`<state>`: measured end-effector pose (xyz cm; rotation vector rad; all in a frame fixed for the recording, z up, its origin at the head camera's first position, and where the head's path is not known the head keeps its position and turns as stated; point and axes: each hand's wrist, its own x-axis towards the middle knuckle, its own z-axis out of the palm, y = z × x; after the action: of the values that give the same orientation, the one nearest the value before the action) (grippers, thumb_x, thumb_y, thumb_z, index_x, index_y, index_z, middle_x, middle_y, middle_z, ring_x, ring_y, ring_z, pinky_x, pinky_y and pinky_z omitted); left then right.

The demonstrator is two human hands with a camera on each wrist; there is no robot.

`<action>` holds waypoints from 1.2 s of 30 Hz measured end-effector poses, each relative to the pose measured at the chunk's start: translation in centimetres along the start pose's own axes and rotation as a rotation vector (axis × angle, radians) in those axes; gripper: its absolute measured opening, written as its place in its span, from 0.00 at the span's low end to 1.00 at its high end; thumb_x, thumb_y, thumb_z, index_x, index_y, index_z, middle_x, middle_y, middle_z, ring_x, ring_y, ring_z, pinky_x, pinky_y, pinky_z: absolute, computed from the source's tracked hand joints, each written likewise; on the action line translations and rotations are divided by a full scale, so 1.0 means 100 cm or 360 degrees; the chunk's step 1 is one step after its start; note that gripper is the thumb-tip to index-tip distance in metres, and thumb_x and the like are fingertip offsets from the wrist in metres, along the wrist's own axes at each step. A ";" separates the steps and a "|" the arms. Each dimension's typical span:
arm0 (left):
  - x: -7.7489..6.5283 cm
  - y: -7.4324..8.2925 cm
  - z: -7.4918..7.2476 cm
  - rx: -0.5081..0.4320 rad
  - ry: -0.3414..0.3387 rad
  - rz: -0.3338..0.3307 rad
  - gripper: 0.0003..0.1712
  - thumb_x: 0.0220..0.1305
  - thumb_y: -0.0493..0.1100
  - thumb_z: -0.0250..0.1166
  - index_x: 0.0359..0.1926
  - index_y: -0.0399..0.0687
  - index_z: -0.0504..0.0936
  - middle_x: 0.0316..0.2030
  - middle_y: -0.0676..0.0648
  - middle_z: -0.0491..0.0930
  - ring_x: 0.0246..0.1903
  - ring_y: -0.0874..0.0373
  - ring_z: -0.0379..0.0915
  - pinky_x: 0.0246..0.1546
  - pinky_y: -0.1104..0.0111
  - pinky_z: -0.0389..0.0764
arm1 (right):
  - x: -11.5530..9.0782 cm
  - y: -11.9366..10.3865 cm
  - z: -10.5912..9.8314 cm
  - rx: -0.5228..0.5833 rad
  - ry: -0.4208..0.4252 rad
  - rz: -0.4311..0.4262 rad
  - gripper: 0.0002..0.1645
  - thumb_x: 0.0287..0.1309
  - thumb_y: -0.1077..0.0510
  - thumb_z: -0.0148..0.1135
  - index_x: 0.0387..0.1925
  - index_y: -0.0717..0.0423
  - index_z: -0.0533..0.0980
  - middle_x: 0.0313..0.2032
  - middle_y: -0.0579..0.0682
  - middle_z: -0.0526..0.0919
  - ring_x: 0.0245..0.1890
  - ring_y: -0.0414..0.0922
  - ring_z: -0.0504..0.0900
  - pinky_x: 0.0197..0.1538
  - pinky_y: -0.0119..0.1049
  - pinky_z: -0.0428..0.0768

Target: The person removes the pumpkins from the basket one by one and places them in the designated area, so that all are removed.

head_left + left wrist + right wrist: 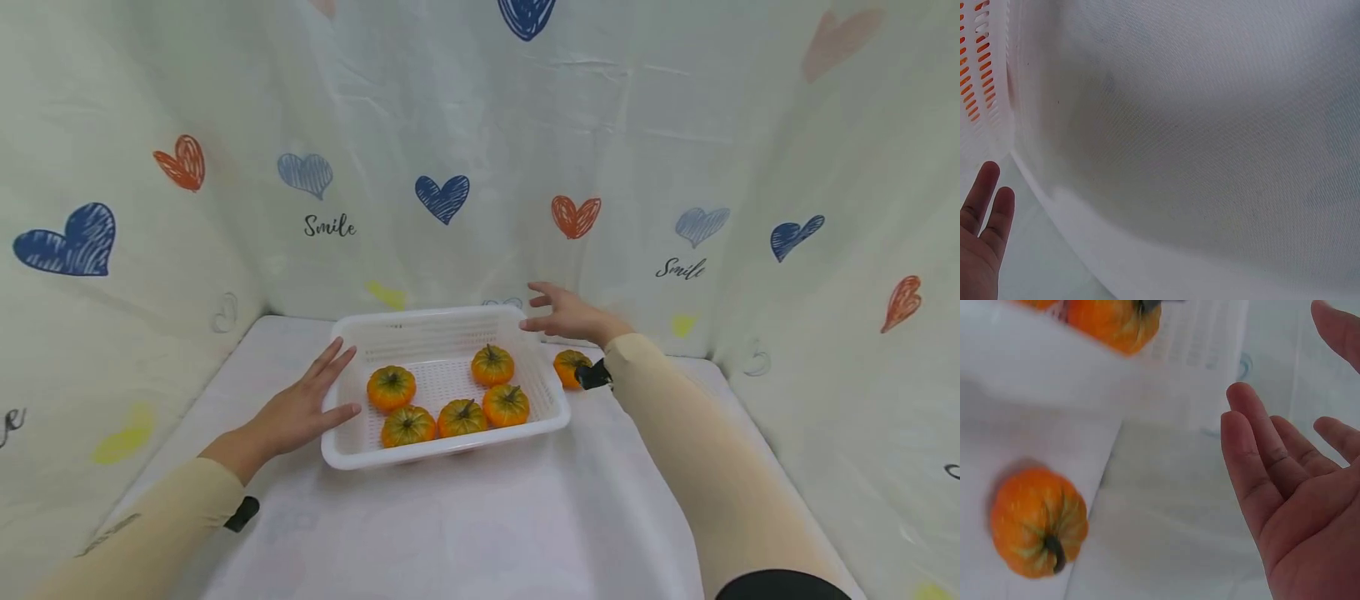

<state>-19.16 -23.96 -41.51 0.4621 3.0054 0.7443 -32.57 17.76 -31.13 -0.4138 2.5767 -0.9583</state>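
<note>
A white plastic basket [446, 446] with perforated walls holds several small orange pumpkins [462, 417] with green-streaked tops. My left hand [300, 408] is at the basket's left side, fingers straight and spread, its fingertips and thumb right at the rim. In the left wrist view two raised fingers [999, 222] show beside the slotted wall. At the back right corner my right hand [567, 317] has its fingers spread and its palm toward the basket, holding nothing. Another small pumpkin [1040, 522] lies on the table outside the basket's right wall, below my right wrist.
The table under a white cloth [495, 517] runs from the front to a curtain [517, 117] printed with hearts and the word Smile. That curtain closes in the back and both sides. The basket's far wall stands close to it.
</note>
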 end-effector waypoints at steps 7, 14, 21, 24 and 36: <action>0.001 -0.003 0.003 0.0005 0.0017 0.0009 0.52 0.66 0.68 0.58 0.80 0.53 0.45 0.79 0.45 0.32 0.66 0.30 0.60 0.54 0.37 0.72 | 0.031 -0.017 0.048 -0.0105 -0.0239 0.0007 0.49 0.62 0.49 0.69 0.77 0.49 0.54 0.71 0.60 0.63 0.59 0.56 0.76 0.56 0.48 0.79; 0.003 -0.002 0.006 0.0009 0.0029 0.0015 0.51 0.66 0.66 0.59 0.80 0.52 0.47 0.79 0.44 0.33 0.66 0.30 0.60 0.53 0.37 0.73 | 0.043 -0.014 0.076 -0.0285 -0.0258 0.0016 0.44 0.64 0.55 0.67 0.76 0.51 0.57 0.70 0.61 0.64 0.64 0.56 0.70 0.60 0.46 0.77; 0.001 -0.001 0.004 0.0026 0.0042 -0.0001 0.52 0.66 0.66 0.59 0.80 0.52 0.47 0.79 0.44 0.34 0.67 0.30 0.59 0.53 0.38 0.74 | 0.047 -0.011 0.080 -0.0327 -0.0172 0.0074 0.43 0.60 0.55 0.71 0.74 0.49 0.63 0.70 0.59 0.65 0.64 0.56 0.71 0.62 0.50 0.74; 0.002 -0.002 0.003 0.0035 0.0036 -0.0002 0.52 0.66 0.67 0.58 0.80 0.52 0.46 0.79 0.44 0.33 0.67 0.30 0.59 0.53 0.38 0.74 | 0.047 -0.009 0.081 -0.0319 -0.0194 0.0083 0.43 0.59 0.55 0.72 0.73 0.51 0.64 0.70 0.60 0.65 0.61 0.56 0.73 0.60 0.48 0.76; 0.002 0.000 0.002 0.0028 0.0044 0.0006 0.50 0.67 0.63 0.60 0.80 0.51 0.47 0.79 0.43 0.35 0.66 0.30 0.60 0.53 0.38 0.74 | 0.053 -0.005 0.095 -0.0223 -0.0245 0.0009 0.40 0.57 0.60 0.73 0.69 0.51 0.69 0.67 0.61 0.67 0.51 0.52 0.78 0.47 0.37 0.83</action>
<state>-19.30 -23.85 -41.71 0.4616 3.0396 0.7313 -33.15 9.97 -38.68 -0.4975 2.5108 -0.7168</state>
